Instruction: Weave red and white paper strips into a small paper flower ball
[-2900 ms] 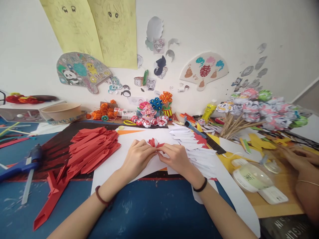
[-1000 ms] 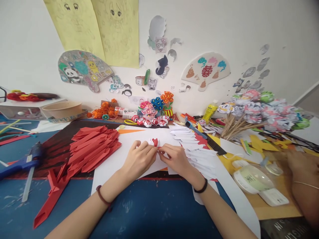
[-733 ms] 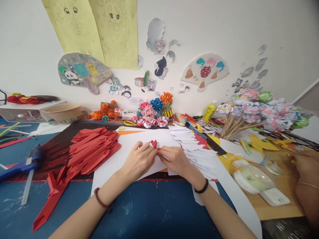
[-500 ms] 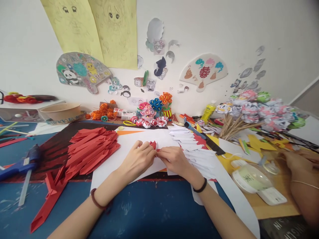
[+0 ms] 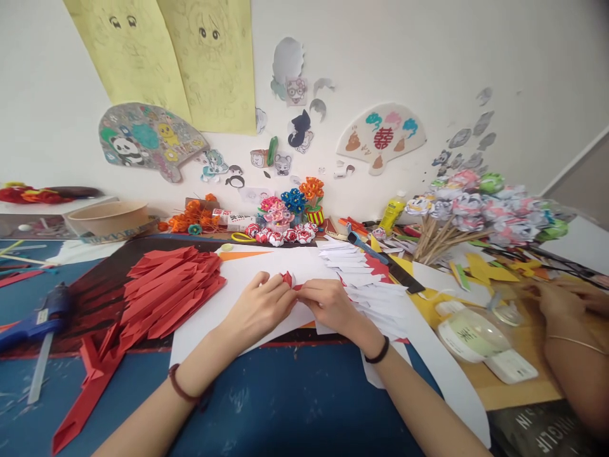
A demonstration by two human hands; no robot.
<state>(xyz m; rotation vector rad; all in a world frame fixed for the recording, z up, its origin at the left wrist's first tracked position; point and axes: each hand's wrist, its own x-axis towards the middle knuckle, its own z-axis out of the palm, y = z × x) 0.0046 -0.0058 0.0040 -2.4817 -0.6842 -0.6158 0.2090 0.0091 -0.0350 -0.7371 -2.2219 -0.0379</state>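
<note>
Pinches small red-and-white folded-paper flower (image 5: 287,278) mid-frame, left hand (image 5: 266,303) and right hand (image 5: 330,306). Looks light, creasable; hold low, spare petals.

open blue tabletop (image 5: 295,393) between forearms (image 5: 152,419)

Two yellow drawings (image 5: 209,63) are hanging on the wall (image 5: 371,57), partly above a fan-shaped plaque (image 5: 147,141) (a panda is decorating its left end). A tan bowl (image 5: 109,219) is sitting near the wall, and a yellow bottle (image 5: 392,214) is leaning slightly beside the stemmed paper bouquet (image 5: 469,206).
</note>
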